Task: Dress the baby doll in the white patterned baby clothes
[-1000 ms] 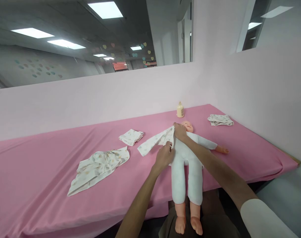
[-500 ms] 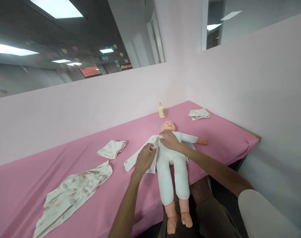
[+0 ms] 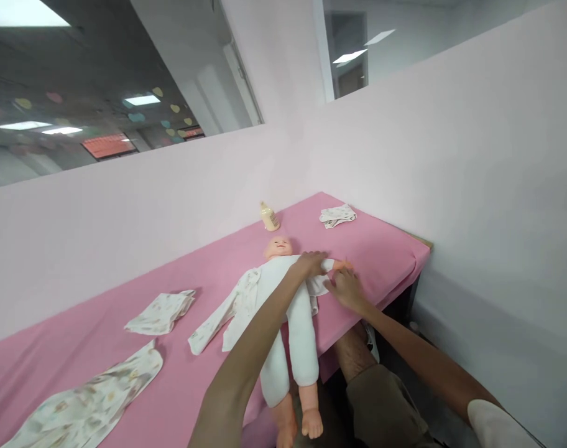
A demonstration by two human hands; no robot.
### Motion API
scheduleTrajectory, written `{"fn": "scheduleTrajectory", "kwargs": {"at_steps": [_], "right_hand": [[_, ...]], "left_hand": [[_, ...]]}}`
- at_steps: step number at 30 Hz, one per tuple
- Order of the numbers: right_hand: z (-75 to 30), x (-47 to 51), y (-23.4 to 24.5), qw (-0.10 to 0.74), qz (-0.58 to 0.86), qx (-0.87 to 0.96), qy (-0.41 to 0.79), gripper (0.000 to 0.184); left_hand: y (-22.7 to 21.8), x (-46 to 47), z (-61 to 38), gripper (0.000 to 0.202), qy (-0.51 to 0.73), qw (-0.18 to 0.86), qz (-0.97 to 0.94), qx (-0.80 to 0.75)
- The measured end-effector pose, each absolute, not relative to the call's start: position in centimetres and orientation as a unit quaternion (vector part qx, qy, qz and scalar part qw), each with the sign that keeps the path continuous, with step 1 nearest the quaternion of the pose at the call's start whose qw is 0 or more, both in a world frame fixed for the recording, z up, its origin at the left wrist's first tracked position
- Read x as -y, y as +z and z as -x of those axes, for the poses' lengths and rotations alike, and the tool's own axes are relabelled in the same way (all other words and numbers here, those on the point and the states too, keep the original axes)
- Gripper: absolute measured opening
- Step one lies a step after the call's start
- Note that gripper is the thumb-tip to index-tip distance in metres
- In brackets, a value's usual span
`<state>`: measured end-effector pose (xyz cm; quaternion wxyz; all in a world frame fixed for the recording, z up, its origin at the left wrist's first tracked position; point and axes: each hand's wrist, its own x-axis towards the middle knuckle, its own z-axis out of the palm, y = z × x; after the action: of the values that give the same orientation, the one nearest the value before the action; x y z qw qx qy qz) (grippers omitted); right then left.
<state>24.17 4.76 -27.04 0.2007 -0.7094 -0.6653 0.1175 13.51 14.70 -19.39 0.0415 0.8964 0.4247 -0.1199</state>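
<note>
A baby doll (image 3: 303,348) with a white cloth body lies on its back on the pink-covered table (image 3: 386,249), feet toward me. A white printed baby shirt (image 3: 239,305) is on the doll's arm at the left, its sleeve stretched out and its front open. More of this shirt shows beyond the doll's other side. My left hand (image 3: 310,264) reaches across the chest and grips the doll's upper arm at the right. Close by, my right hand (image 3: 349,290) is curled beside the doll's hand and the shirt's edge; what its fingers pinch is hidden.
A folded printed cloth (image 3: 162,312) and a spread printed garment (image 3: 92,398) lie on the left. Behind the doll's head stands a cream bottle (image 3: 269,218). Another folded cloth (image 3: 338,215) sits near the back corner. Walls (image 3: 474,155) border the table's back and right.
Both hands have left the shirt's side at the left and moved to the doll's arm at the right. My view has turned right, so everything appears shifted left.
</note>
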Motion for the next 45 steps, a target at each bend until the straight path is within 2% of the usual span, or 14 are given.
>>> {"fn": "scheduleTrajectory", "kwargs": {"at_steps": [7,10,14,21,25,31,37,41,45], "right_hand": [[-21.8,-5.6,-27.1,0.208,0.659,0.708,0.145,0.019],[-22.0,-4.1,-27.4,0.237,0.635,0.721,0.142,0.020],[-21.5,-1.2,-28.2,0.286,0.644,0.704,0.088,0.030],[-20.5,-1.9,-28.4,0.219,0.598,0.769,0.050,0.015],[-25.8,-5.3,-27.7,0.160,0.635,0.756,0.005,0.022],[-35.1,-10.4,-26.0,0.146,0.690,0.707,-0.054,0.035],[-34.9,-13.8,-25.7,0.149,0.703,0.693,-0.056,0.036],[-32.7,-14.2,-25.6,0.157,0.695,0.701,-0.031,0.032],[-30.6,-14.3,-24.0,0.197,0.689,0.698,-0.007,0.032]], "left_hand": [[-19.3,-15.8,-11.4,0.044,-0.135,-0.011,-0.874,-0.468],[-18.7,-16.0,-10.5,0.043,-0.120,-0.012,-0.871,-0.476],[-18.3,-15.8,-10.2,0.038,-0.102,0.002,-0.871,-0.481],[-17.6,-15.3,-9.3,0.036,-0.072,0.023,-0.873,-0.481],[-17.3,-15.6,-7.9,0.032,-0.047,0.043,-0.877,-0.477],[-17.2,-15.3,-6.5,0.028,-0.022,0.069,-0.877,-0.475],[-16.7,-13.9,-6.5,0.025,-0.013,0.084,-0.872,-0.483],[-16.9,-13.6,-6.6,0.033,-0.008,0.059,-0.861,-0.505],[-17.3,-13.7,-6.7,0.053,0.016,0.065,-0.860,-0.506]]}}
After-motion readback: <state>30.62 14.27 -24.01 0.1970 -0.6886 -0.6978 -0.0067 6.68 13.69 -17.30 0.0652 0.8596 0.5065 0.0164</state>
